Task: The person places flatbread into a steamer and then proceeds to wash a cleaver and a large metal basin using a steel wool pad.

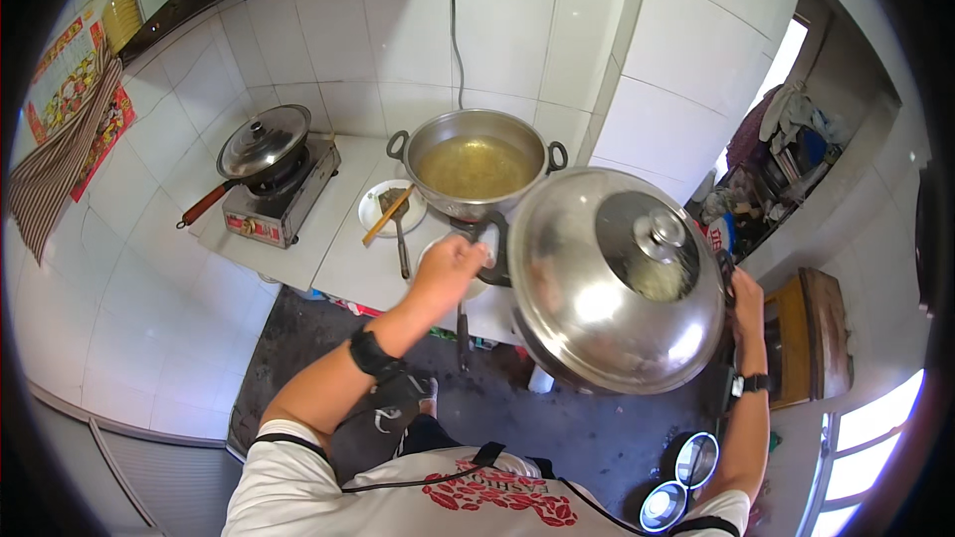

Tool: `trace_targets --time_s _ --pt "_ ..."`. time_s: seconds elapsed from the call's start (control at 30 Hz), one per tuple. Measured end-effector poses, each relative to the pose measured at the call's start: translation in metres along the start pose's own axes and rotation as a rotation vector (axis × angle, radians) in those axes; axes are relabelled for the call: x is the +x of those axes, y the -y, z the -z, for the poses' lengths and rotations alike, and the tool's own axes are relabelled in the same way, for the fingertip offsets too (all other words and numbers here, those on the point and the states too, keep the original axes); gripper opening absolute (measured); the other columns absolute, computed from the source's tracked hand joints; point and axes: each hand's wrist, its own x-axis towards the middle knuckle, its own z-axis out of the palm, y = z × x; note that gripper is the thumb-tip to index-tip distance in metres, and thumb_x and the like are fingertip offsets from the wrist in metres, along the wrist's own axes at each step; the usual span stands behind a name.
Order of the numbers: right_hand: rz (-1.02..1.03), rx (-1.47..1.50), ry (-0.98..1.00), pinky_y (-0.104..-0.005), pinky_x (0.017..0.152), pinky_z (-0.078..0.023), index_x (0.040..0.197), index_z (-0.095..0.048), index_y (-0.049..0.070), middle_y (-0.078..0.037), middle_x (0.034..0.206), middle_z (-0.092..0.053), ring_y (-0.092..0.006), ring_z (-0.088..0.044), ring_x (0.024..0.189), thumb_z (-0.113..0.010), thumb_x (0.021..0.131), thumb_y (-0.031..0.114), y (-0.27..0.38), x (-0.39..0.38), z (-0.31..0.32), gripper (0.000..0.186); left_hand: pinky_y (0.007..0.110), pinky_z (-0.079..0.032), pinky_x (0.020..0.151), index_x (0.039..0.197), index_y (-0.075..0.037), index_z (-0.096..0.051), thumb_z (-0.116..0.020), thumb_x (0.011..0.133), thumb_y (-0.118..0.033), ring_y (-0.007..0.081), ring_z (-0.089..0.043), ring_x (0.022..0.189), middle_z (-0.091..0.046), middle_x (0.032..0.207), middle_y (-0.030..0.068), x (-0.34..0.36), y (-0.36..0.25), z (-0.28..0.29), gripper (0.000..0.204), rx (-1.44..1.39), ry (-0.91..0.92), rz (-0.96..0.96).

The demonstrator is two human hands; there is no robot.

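My left hand (453,268) is closed on the left black handle of a large covered steel pot (587,308), with something white at the fingertips. My right hand (746,303) grips the pot's right handle. The domed lid has a glass centre and a metal knob. Behind it, a wide two-handled pot (476,169) holds yellowish liquid. A small white plate (373,209) beside that pot bears a dark spatula and wooden chopsticks (388,215). Another pale dish is partly hidden below my left hand.
At left, a lidded wok (261,149) sits on a portable stove (269,219) on the tiled counter (333,259). A wooden cabinet (816,333) stands at right, below a cluttered opening. Two metal basins (696,462) lie low at the bottom right. A striped cloth (50,169) hangs at far left.
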Motion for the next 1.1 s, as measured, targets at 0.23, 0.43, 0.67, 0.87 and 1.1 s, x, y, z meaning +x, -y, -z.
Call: trace_targets --time_s 0.23,0.43,0.67,0.87,1.1 --pt "-0.097 -0.262 -0.112 -0.0215 0.052 -0.029 0.094 -0.059 0.0 0.004 0.066 -0.044 -0.0062 -0.037 0.059 -0.046 0.088 0.021 -0.025 -0.11 0.172 0.026 0.034 -0.038 0.048 0.063 -0.001 -0.048 -0.055 0.081 -0.031 0.0197 -0.048 0.05 -0.049 0.055 0.0095 -0.065 -0.013 -0.134 0.036 -0.039 0.306 0.036" --pt "-0.132 -0.377 -0.206 -0.0218 0.049 -0.028 0.08 -0.056 0.008 0.005 0.062 -0.037 -0.0059 -0.035 0.056 -0.045 0.088 0.025 -0.067 -0.195 0.274 0.022 0.038 -0.037 0.051 0.066 0.001 -0.05 -0.056 0.079 -0.032 0.025 -0.05 0.053 -0.051 0.059 0.0146 -0.09 -0.013 -0.22 0.036 -0.017 0.469 -0.031" --pt "-0.29 -0.408 -0.311 -0.0181 0.038 -0.023 0.073 -0.052 0.016 0.006 0.058 -0.036 -0.003 -0.035 0.047 -0.047 0.085 0.031 -0.095 -0.219 0.304 0.02 0.039 -0.036 0.051 0.067 0.001 -0.051 -0.057 0.079 -0.032 0.0265 -0.047 0.052 -0.051 0.06 0.0162 -0.089 -0.002 -0.245 0.036 -0.046 0.525 -0.095" --pt "-0.375 -0.166 -0.352 -0.0163 0.036 -0.022 0.084 -0.057 0.013 0.007 0.059 -0.039 -0.0018 -0.035 0.046 -0.045 0.086 0.028 0.002 -0.168 0.188 0.019 0.036 -0.039 0.051 0.068 0.001 -0.052 -0.055 0.08 -0.033 0.0217 -0.051 0.054 -0.055 0.066 0.0147 -0.027 -0.001 -0.19 0.036 0.042 0.465 -0.148" --pt "-0.283 -0.053 -0.092 -0.0146 0.039 -0.027 0.106 -0.057 0.006 0.005 0.066 -0.047 -0.0017 -0.038 0.049 -0.045 0.085 0.02 0.051 -0.052 0.051 0.028 0.026 -0.042 0.045 0.076 -0.001 -0.055 -0.057 0.081 -0.033 0.0134 -0.05 0.046 -0.052 0.059 0.0041 0.083 -0.009 -0.047 0.032 0.048 0.397 0.054"
